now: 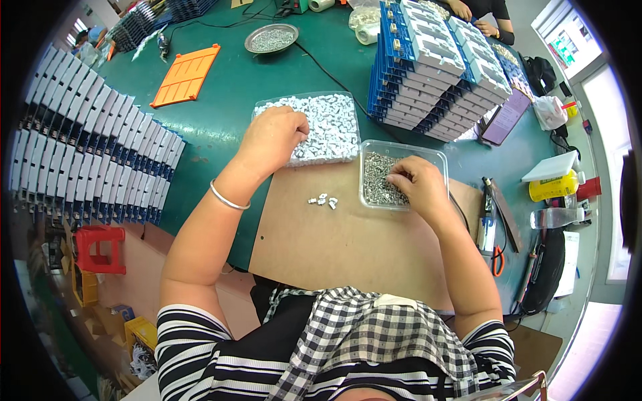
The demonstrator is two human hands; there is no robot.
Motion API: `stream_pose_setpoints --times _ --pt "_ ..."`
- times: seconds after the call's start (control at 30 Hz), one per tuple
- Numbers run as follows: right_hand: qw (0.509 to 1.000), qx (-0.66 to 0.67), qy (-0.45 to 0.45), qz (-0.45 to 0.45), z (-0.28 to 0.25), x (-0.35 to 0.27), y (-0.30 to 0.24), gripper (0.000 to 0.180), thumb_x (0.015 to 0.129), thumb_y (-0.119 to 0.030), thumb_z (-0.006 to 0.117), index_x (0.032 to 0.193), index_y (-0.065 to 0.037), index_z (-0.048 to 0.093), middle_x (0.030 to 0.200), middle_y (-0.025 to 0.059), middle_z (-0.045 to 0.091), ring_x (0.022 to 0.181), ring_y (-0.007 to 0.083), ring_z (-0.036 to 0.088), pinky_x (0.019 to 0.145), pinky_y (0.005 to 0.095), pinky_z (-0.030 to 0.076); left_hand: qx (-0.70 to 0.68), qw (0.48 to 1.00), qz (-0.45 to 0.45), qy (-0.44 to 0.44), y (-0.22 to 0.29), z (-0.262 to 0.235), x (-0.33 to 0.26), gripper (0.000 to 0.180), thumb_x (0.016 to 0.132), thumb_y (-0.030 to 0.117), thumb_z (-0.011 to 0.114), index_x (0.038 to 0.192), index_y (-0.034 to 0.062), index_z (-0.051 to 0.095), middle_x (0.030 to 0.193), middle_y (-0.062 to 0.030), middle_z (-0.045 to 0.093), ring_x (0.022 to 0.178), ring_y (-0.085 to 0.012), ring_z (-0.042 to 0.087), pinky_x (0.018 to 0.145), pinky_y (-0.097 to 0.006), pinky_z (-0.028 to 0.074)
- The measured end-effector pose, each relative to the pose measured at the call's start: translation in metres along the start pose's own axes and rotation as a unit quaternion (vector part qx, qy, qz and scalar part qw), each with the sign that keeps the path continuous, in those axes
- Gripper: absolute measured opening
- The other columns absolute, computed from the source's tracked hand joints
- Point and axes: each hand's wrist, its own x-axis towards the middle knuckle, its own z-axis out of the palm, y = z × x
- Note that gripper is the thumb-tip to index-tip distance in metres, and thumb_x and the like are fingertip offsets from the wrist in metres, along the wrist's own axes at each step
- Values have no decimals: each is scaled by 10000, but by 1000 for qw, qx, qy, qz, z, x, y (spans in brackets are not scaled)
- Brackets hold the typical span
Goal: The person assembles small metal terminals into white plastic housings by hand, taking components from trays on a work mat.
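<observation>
My left hand reaches into a clear tray heaped with small white plastic parts, fingers curled down among them. My right hand rests in a smaller clear tray of small silver screws, fingertips pinched among the screws. What either hand grips is hidden by the fingers. Between the hands, a few white parts lie loose on a brown cardboard sheet in front of me.
Stacks of blue-and-white trays stand at the back right; rows of white parts line the left. An orange tray and a metal dish of screws lie on the green table. Tools and bottles sit right. Another person's hands show far back.
</observation>
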Motion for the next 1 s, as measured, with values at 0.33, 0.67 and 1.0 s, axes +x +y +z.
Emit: stream_pose_setpoints --times 0.33,0.67,1.0 --pt "977 197 71 36 -5 -27 -9 98 724 0 612 820 -11 626 777 79 625 706 151 589 643 257 466 -12 998 -42 -39 -1 -8 3 110 680 102 656 742 51 580 754 -86 565 787 -254 555 683 -354 447" --pt "904 418 0 89 6 -65 -23 116 774 65 553 880 21 571 844 56 588 754 119 589 687 234 476 22 997 27 -72 -9 -10 9 94 693 106 641 752 61 584 778 -74 579 795 -261 558 676 -360 451" --pt "826 548 -42 128 19 -63 -37 89 806 30 567 890 10 551 854 92 587 781 158 586 738 272 492 -492 844 -189 -101 60 -15 -48 107 805 56 571 906 40 603 860 -35 606 745 -131 587 657 -244 461"
